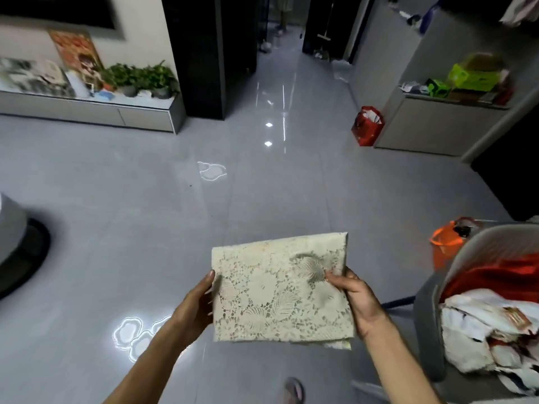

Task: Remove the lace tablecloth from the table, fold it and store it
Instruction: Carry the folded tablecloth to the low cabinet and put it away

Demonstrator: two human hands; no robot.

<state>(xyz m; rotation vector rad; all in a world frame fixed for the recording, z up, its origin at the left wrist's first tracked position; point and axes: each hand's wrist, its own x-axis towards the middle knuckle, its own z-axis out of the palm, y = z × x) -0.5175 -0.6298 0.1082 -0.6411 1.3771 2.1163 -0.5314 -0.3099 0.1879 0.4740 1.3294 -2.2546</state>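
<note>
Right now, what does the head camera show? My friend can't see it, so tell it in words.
Two hands hold a folded cream lace tablecloth flat over a shiny grey floor, the left hand at its left edge and the right hand pinching its right edge. A red bag stands by a cabinet ahead.
</note>
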